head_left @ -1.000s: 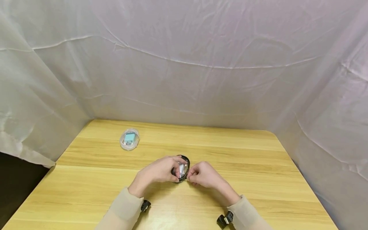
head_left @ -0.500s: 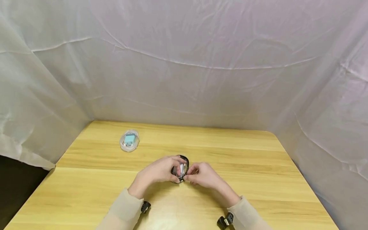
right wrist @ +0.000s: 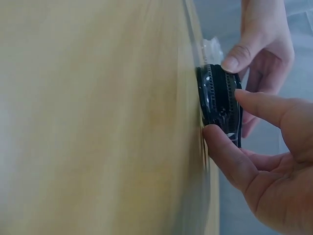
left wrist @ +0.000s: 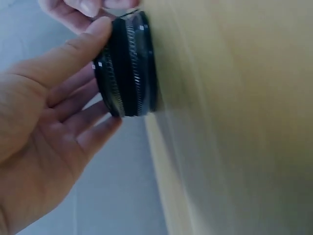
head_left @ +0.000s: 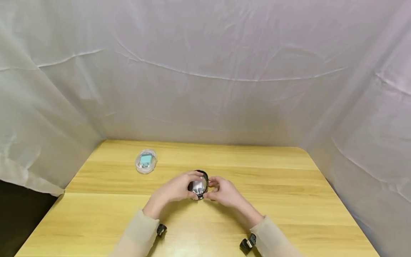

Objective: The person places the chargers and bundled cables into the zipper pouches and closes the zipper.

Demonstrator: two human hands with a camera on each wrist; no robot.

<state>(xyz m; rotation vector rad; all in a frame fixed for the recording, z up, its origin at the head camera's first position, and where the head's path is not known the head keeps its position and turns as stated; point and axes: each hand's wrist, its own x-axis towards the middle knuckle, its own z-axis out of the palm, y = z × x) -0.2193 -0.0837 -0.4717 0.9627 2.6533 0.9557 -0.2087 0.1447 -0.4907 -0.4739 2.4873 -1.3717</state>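
Note:
A small round zippered case (head_left: 199, 186) with a clear window and black rim sits on the table between both hands. Something whitish shows through its window. Its black side (left wrist: 126, 68) carries rows of zipper teeth, seen in both wrist views. My left hand (head_left: 179, 186) grips the case from the left, thumb at the near edge and fingers over the far edge. From the right, my right hand (head_left: 223, 192) holds its rim between thumb (right wrist: 249, 100) and a finger (right wrist: 220, 142). Whether the zipper is fully closed I cannot tell.
A second round clear case (head_left: 146, 161) with a light blue block inside lies at the back left of the wooden table (head_left: 273, 178). Pale cloth (head_left: 205, 100) hangs behind and along both sides. Each wrist wears a small black camera.
The right hand has gone from pinching near the case's lower right edge to holding its rim with fingers spread wider. The case has turned slightly and sits a little further left.

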